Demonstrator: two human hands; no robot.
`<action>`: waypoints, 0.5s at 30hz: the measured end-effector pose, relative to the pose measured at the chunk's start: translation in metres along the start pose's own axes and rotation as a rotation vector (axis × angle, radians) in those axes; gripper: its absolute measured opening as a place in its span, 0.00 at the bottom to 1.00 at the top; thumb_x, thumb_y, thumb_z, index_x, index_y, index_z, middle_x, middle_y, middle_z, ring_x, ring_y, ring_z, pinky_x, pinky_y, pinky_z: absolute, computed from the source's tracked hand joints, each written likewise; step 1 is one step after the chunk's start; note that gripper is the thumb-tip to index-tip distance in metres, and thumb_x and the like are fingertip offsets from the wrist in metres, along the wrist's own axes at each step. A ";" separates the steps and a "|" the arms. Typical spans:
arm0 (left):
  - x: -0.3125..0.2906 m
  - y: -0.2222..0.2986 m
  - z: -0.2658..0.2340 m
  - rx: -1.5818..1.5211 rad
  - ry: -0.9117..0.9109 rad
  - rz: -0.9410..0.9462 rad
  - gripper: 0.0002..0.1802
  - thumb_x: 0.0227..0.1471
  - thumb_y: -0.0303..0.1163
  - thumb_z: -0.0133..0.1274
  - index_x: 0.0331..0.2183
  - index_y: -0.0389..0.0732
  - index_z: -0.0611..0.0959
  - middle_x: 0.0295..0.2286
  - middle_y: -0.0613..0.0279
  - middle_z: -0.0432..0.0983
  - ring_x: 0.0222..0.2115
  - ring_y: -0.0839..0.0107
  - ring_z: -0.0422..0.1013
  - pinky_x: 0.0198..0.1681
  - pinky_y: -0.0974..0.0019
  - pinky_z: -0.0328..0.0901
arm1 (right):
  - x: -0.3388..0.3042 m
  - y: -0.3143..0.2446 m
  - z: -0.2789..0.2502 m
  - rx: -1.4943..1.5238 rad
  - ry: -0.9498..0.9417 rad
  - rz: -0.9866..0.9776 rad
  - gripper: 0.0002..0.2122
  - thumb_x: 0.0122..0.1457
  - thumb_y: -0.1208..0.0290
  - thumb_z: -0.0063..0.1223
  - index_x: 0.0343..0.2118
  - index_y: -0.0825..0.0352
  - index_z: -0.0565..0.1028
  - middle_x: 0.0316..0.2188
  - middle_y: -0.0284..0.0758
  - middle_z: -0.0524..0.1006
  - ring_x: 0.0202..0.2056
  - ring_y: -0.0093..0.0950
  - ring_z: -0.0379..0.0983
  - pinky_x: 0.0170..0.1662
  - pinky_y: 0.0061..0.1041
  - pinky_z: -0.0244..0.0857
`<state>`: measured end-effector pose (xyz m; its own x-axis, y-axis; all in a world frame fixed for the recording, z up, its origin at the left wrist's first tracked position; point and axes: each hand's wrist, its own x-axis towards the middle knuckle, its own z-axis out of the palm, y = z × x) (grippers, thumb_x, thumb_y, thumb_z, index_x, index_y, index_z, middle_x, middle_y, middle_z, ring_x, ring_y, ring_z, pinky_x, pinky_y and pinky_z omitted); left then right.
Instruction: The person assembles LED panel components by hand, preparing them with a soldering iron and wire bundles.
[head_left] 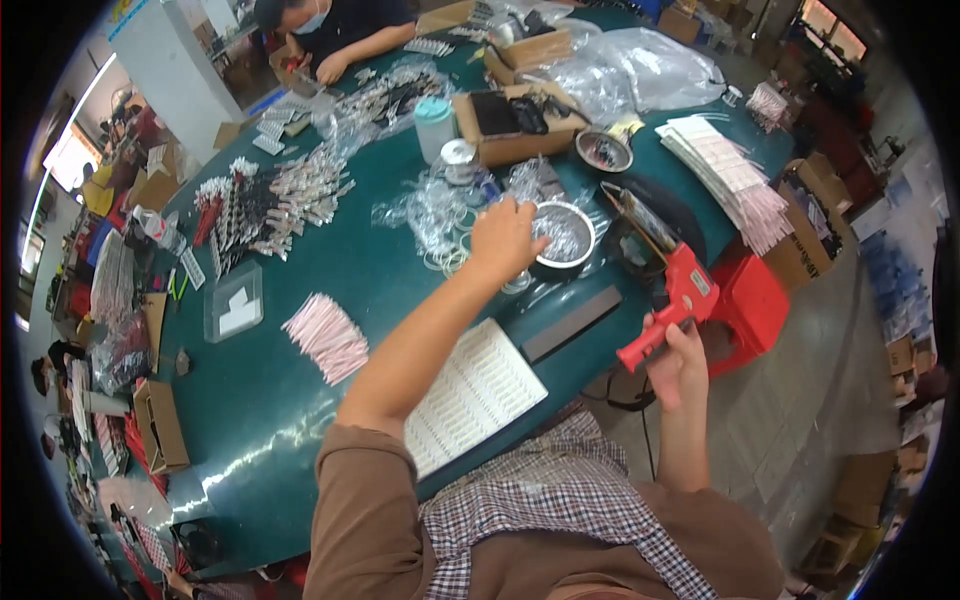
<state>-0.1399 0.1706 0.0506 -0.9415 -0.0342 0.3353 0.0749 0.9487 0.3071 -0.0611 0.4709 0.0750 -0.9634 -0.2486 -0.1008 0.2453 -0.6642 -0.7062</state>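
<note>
My left hand (503, 238) reaches to the left rim of a round white-rimmed bowl (566, 246) that holds small shiny clear or metallic pieces. Its fingers are bent, with the thumb apart from them, and I see nothing between them. In my right hand (678, 362), at the table's right edge, is a red glue gun (692, 285), gripped by its handle. Below my left forearm lies a white sheet (480, 390) covered with rows of small printed marks. A dark flat bar (572, 323) rests between this sheet and the bowl.
A bundle of pink-white strips (326, 338) lies left of my forearm. Behind the bowl stand a turquoise-lidded jar (435, 128) and a cardboard box (490, 140). A red stool (752, 305) stands beside the table. Across the table (270, 430), a person (345, 40) handles small parts.
</note>
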 end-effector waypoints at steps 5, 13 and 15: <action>0.039 0.013 0.054 0.186 0.048 0.013 0.25 0.42 0.46 0.66 0.39 0.43 0.77 0.35 0.52 0.73 0.39 0.55 0.73 0.38 0.53 0.68 | -0.016 -0.019 -0.005 -0.005 0.033 -0.097 0.26 0.54 0.79 0.58 0.57 0.65 0.64 0.45 0.35 0.74 0.46 0.32 0.74 0.50 0.34 0.70; 0.059 -0.009 0.057 0.060 0.070 -0.138 0.09 0.49 0.27 0.52 0.36 0.39 0.75 0.32 0.46 0.76 0.29 0.48 0.76 0.31 0.48 0.71 | -0.007 -0.030 -0.019 0.025 0.068 -0.131 0.25 0.54 0.80 0.58 0.55 0.65 0.65 0.44 0.35 0.74 0.46 0.31 0.74 0.51 0.34 0.70; 0.061 -0.022 0.052 0.070 0.157 -0.248 0.07 0.51 0.27 0.51 0.35 0.37 0.76 0.34 0.45 0.75 0.29 0.48 0.77 0.31 0.49 0.72 | -0.005 -0.031 -0.018 0.024 0.054 -0.120 0.25 0.54 0.80 0.58 0.55 0.65 0.65 0.45 0.35 0.74 0.46 0.32 0.74 0.50 0.35 0.70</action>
<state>-0.2156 0.1644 0.0179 -0.8654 -0.3105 0.3933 -0.1789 0.9246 0.3363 -0.0656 0.5049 0.0849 -0.9903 -0.1279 -0.0546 0.1294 -0.7034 -0.6989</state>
